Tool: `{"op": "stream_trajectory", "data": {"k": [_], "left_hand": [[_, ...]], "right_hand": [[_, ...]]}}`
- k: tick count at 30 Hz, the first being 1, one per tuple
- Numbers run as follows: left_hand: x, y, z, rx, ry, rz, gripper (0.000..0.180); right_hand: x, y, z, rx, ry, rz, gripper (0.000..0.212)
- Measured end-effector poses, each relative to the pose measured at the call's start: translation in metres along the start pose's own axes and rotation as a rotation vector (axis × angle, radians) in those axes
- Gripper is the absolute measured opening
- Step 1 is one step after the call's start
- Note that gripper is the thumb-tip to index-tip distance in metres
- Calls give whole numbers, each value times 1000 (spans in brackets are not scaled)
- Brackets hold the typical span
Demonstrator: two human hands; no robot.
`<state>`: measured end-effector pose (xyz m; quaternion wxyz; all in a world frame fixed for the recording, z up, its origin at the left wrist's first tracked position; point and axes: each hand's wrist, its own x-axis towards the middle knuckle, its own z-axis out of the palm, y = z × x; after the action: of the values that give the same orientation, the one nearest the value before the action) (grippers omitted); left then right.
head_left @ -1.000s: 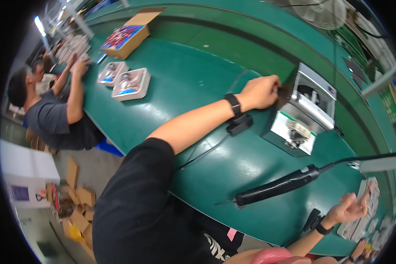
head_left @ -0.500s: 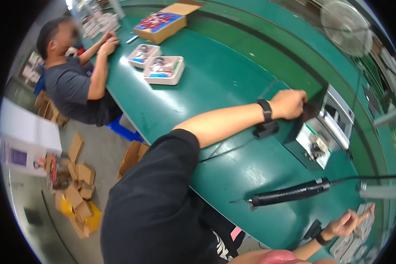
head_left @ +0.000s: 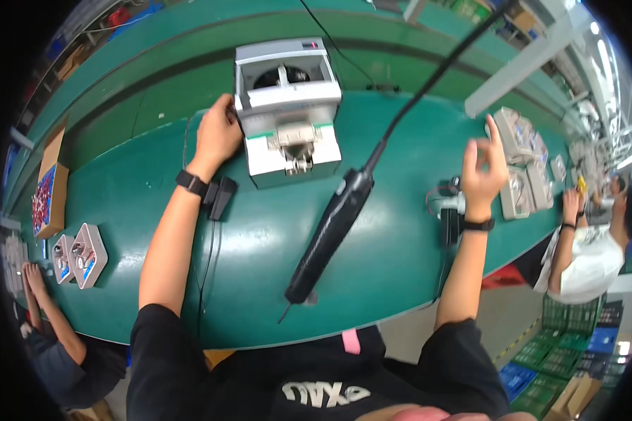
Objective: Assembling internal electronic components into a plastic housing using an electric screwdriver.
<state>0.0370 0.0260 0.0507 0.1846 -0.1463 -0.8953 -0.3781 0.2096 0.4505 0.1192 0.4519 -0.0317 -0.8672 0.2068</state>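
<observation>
A boxy grey and black screw feeder (head_left: 288, 105) with a windowed top stands on the green table. My left hand (head_left: 220, 135) has its fingers curled against the feeder's left side; the fingertips are partly hidden. My right hand (head_left: 484, 172) is raised above the right part of the table, index finger stretched up and thumb apart, with nothing visible in it. Between my arms hangs a black electric screwdriver (head_left: 330, 238), its bit pointing down toward me. Both wrists wear black bands.
Pale trays of parts (head_left: 516, 193) stand beyond my right hand, near a small black device with wires (head_left: 451, 217). Two more trays (head_left: 84, 256) and a carton of red pieces (head_left: 49, 200) lie at left. A co-worker sits at each side. A grey post (head_left: 519, 70) rises at far right.
The view has swung right, bringing the feeder to the middle. My right hand is now lifted with fingers up, nearer the trays' left side. My left hand stays at the feeder's side.
</observation>
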Motion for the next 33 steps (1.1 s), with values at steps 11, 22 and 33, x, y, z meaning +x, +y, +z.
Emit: {"op": "stream_trajectory", "data": {"k": [11,22,33], "left_hand": [[1,-5,14,-36,-32,41,39],[1,-36,14,-153,-65,49,34],[0,-32,11,-111,-45,55,32]], "right_hand": [[-23,107,-15,-21,-423,515,44],[-18,31,-5,43,-680,468,37],[-17,28,5,-5,-506,464,25]]}}
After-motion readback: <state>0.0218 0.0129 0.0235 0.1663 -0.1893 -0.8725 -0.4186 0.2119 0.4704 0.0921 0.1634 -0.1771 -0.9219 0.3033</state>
